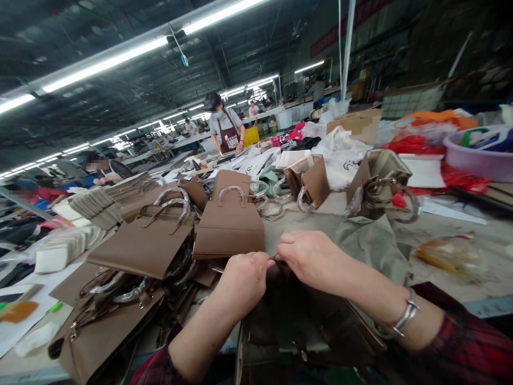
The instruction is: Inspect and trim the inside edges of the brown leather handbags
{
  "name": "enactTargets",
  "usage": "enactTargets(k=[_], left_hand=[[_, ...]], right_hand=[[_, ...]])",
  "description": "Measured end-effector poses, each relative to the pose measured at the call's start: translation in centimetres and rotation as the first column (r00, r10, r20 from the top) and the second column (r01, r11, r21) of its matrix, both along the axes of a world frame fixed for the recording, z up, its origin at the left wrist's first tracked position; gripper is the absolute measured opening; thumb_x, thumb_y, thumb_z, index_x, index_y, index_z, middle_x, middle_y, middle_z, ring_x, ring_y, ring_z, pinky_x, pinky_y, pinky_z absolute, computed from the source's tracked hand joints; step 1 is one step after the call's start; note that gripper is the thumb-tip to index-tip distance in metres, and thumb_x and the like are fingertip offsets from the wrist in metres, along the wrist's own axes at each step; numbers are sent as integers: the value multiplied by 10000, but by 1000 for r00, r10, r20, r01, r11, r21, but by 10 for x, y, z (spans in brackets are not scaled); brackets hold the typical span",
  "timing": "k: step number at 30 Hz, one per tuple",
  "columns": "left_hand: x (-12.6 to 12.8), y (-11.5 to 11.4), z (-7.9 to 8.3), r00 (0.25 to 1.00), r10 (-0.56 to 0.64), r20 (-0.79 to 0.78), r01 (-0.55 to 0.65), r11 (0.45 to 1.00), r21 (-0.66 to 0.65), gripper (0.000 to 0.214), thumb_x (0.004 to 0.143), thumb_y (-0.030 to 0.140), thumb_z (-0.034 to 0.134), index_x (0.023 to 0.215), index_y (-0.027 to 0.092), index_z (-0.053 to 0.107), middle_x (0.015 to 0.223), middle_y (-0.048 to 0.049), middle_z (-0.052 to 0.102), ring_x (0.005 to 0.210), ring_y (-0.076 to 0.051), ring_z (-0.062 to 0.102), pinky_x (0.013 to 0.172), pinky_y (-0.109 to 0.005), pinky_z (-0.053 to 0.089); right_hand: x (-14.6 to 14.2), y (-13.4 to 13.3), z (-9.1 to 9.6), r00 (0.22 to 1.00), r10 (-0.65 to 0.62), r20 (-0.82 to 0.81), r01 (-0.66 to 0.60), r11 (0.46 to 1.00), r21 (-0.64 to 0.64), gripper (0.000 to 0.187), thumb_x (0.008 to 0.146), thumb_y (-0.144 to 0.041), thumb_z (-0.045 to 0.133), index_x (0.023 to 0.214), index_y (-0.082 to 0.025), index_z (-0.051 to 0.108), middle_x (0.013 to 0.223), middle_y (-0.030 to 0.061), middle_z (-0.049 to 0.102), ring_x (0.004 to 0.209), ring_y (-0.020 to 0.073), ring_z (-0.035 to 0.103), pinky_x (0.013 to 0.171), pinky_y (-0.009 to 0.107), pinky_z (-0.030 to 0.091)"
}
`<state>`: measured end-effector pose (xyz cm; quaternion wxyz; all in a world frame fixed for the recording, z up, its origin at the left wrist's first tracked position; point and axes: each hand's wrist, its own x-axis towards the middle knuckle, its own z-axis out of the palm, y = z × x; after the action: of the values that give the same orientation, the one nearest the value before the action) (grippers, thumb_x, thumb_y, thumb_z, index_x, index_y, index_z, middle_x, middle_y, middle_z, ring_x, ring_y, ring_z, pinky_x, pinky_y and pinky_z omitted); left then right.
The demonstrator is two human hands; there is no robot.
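Note:
My left hand (244,280) and my right hand (310,256) meet at the top edge of a dark brown handbag (288,326) that stands close in front of me. Both hands are closed, fingers pinched on the bag's upper rim where they touch each other. A silver bracelet (404,316) sits on my right wrist. Just beyond my hands a taupe brown handbag (229,227) stands upright with wrapped handles. To its left, more brown handbags (140,246) lie stacked flat.
Further brown bags (312,182) and a bag with ring handles (382,184) stand across the table. White dust bags (340,155), cardboard, a lilac basin (479,152) and an olive cloth (372,240) lie at right. A person in an apron (226,128) works at the far end.

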<state>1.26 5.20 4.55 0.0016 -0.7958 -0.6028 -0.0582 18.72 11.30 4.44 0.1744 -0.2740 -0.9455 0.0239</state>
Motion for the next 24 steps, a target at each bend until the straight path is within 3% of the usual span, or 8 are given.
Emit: enactTargets(k=[4, 10, 15, 19, 22, 24], left_hand=[[0, 1, 5, 999, 26, -31, -26, 999, -28, 267, 935, 214, 393, 787, 185, 614, 760, -40, 693, 722, -197, 655, 623, -272, 411], [1, 2, 5, 1000, 7, -13, -8, 1000, -30, 186, 920, 291, 462, 844, 217, 615, 824, -22, 704, 786, -197, 661, 649, -262, 410], [6, 6, 2, 996, 47, -72, -50, 998, -46, 235, 917, 273, 443, 763, 200, 606, 768, -35, 702, 739, -198, 657, 622, -264, 384], [12, 10, 5, 998, 67, -10, -68, 995, -67, 188, 896, 298, 474, 845, 212, 633, 831, -32, 715, 783, -204, 658, 655, -265, 393], [11, 14, 6, 996, 86, 36, -82, 991, -102, 195, 887, 313, 481, 857, 215, 647, 804, -30, 711, 757, -203, 649, 641, -261, 384], [4, 14, 4, 989, 98, 111, -85, 990, -116, 247, 896, 330, 462, 795, 210, 653, 745, -20, 694, 713, -185, 630, 634, -255, 379]], right_hand=[[-1, 2, 1, 1000, 15, 9, -15, 999, 41, 225, 881, -162, 475, 725, -181, 635, 740, 26, 611, 685, 139, 529, 568, 274, 268], [3, 4, 3, 999, -13, 32, 14, 999, -30, 293, 938, -340, 466, 796, -198, 678, 788, 22, 659, 702, 137, 577, 570, 257, 297], [4, 2, 6, 998, -31, 58, 31, 1000, -5, 201, 875, -210, 491, 786, -182, 669, 783, 39, 666, 696, 157, 594, 568, 262, 320], [-3, 0, 7, 998, -45, 42, 46, 999, -10, 205, 852, -217, 491, 777, -165, 675, 801, 67, 675, 709, 183, 607, 578, 270, 355], [-3, 4, 4, 996, -48, -76, 34, 984, -175, 288, 885, -281, 472, 751, -156, 694, 791, 81, 687, 747, 195, 617, 632, 279, 401], [4, 7, -3, 964, -36, -262, -73, 916, -395, 335, 908, -364, 458, 831, -164, 716, 834, 71, 701, 779, 182, 624, 685, 274, 433]])
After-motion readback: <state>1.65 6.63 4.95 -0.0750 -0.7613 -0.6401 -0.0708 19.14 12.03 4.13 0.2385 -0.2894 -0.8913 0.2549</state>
